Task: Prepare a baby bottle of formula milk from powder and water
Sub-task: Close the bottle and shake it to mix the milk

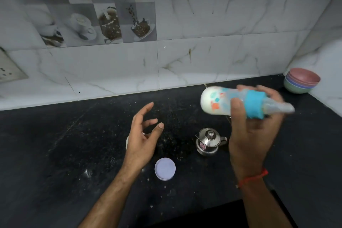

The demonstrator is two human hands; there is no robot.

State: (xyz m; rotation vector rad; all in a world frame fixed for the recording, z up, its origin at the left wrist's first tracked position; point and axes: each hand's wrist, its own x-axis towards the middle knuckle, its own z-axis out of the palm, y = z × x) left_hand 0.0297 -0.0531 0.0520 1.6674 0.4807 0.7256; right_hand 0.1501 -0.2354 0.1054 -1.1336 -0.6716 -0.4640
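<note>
The right hand (253, 122) is gripping the bottle (238, 102) sideways above the counter (74, 144), far right, and looks to be shaking the milk, while the left hand (142, 135) is hanging spread and holding nothing; next comes setting it down upright.

On the counter (55, 144), a lid (165, 169) lies left of a kettle (209, 141).
</note>
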